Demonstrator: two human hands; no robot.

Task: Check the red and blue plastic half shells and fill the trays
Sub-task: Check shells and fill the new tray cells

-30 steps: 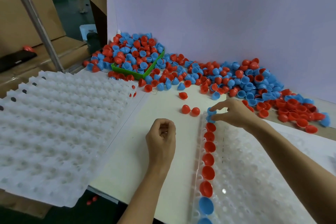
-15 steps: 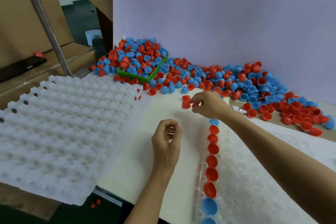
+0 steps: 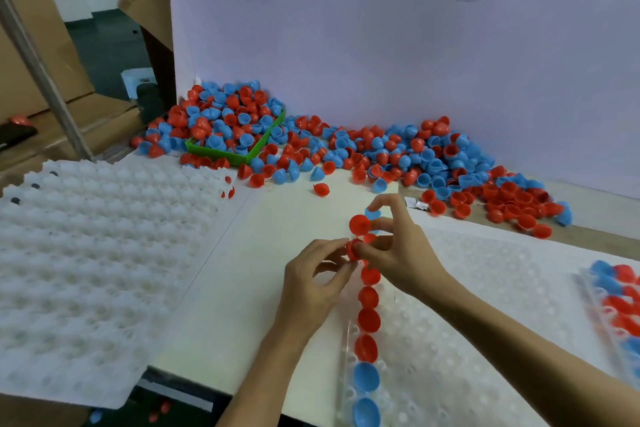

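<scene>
Head view: a clear tray (image 3: 485, 340) is used as landmark. Its left column is filled w/ a row of shells (image 3: 367, 319): red ones at the far part, two blue at the near end.

Over the far end of that column both hands are met. Two red shells are held by the right hand (image 3: 398, 253): an upper shell (image 3: 359, 224) is pinched betw. finger tips, dome to the left, and a lower shell (image 3: 353, 250) is gripped by thumb and finger. The lower shell is also pinched from the left by finger tips of the left hand (image 3: 311, 284), so both hands are closed on it. A blue shell (image 3: 373, 214) is seen just behind the right fingers; if it is held or lies in the tray cannot be told.

Beyond the tray, along the white wall (image 3: 381, 45), a big pile of shells (image 3: 398, 152) is spread, partly in a green box (image 3: 239, 158). One single red shell (image 3: 321, 189) lies betw. pile and tray.

Left of the tray, a white empty tray (image 3: 97, 270) is placed. At the right edge, a second filled tray (image 3: 616, 302) is partly seen.
</scene>
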